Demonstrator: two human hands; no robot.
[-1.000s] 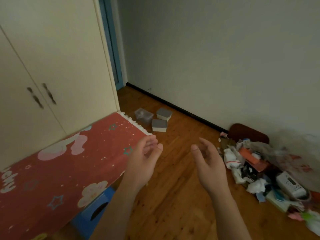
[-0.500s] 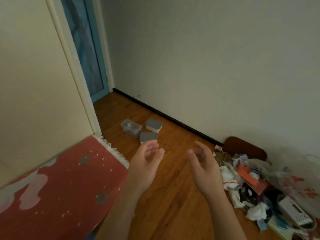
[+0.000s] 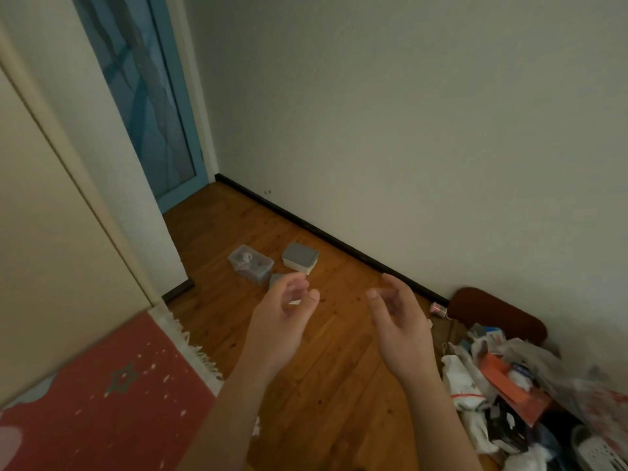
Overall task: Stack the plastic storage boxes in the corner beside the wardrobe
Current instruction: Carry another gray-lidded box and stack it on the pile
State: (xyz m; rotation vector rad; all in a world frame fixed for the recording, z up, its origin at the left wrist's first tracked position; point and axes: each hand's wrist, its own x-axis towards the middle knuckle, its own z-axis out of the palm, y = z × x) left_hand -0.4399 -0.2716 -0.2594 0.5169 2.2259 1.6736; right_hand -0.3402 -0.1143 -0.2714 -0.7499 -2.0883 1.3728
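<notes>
A: Which step is this?

B: The approach, I would say. Nothing is picked up yet. The left hand point(image 3: 283, 312) and the right hand point(image 3: 396, 316) are both raised in front of the body, palms turned toward each other, fingers loosely curved and holding nothing.

A: And the boxes?

B: 3 of them on the wooden floor point(image 3: 339, 385), unstacked, near the wardrobe point(image 3: 61, 232) and short of the corner by the blue door point(image 3: 149, 107). The clear box point(image 3: 250, 264) sits closest to the wardrobe. The grey-lidded box point(image 3: 300, 257) is just beside it, toward the wall. The third box point(image 3: 277, 279) lies nearer the person and is mostly hidden behind the left fingers.

A: What does the next move need?

B: Probably stepping closer and bending down, since the boxes are well beyond reach. Then both hands around 1 box, likely the nearest, to set it squarely on another. The lids look flat, so they should stack easily.

A: Anything in the way?

B: A heap of clutter point(image 3: 516, 385) lies against the wall on the right, clear of the path. The red rug point(image 3: 112, 396) edges in from the left.

A: What has changed from a second ago?

B: The view has swung rightward and moved in. The wardrobe handles have left the picture, more of the door shows, and the hands keep the same empty pose.
</notes>
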